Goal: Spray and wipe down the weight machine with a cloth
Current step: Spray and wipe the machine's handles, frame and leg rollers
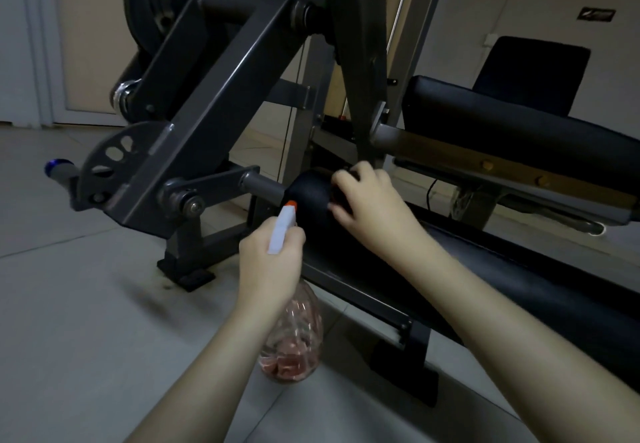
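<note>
My left hand [268, 266] grips the neck of a clear spray bottle [294, 335] with pinkish contents. Its white trigger head and orange nozzle [290, 204] point at the black foam roller pad [306, 193] of the weight machine [221, 96]. My right hand [372, 205] rests on top of that roller, fingers curled around a dark cloth [350, 175]. The cloth is bunched under the palm and hard to tell apart from the black pad. The two hands are close together, the left one lower and nearer to me.
A long black padded bench [502, 269] runs to the right under my right arm, with a second black pad [519, 120] above it. The grey steel frame, a weight plate [156, 2] and a blue-capped handle [57, 167] stand on the left on a pale tiled floor [86, 321].
</note>
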Demonstrator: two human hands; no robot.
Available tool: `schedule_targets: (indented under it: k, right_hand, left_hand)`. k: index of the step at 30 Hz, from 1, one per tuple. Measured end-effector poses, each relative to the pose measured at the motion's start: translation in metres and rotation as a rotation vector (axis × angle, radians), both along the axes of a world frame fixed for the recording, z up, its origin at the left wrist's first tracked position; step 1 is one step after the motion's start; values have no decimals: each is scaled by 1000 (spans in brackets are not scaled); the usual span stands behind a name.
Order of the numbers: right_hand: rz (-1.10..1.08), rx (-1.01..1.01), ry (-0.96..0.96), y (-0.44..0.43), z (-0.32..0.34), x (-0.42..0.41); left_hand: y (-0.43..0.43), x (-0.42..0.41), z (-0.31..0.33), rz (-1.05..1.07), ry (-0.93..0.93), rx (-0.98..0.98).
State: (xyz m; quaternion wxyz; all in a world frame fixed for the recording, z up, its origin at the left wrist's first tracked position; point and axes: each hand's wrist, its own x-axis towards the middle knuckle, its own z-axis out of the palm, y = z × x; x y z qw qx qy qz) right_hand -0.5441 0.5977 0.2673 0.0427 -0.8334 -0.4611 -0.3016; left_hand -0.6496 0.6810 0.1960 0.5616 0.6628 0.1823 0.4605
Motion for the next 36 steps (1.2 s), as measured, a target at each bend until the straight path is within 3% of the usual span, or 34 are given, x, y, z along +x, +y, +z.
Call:
schedule_targets:
  k: [7,15,21,31,36]
  right_hand:
    - [-81,121,270,-9,24,26]
    - [-159,189,75,-49,1,-5]
    - [19,62,-34,4,-13,-12]
    - [-45,-6,-178,-130,-32,-23]
    - [-92,146,-193,-133,-42,-25]
  left_hand:
    - [-6,-3,12,-92,-65,21]
    - [-7,0,18,-94,-57,10]
    - [-12,-2,20,-90,-21,42]
    - [-9,-10,24,-139,24,-24]
    - [-12,-7,22,-142,29,-44]
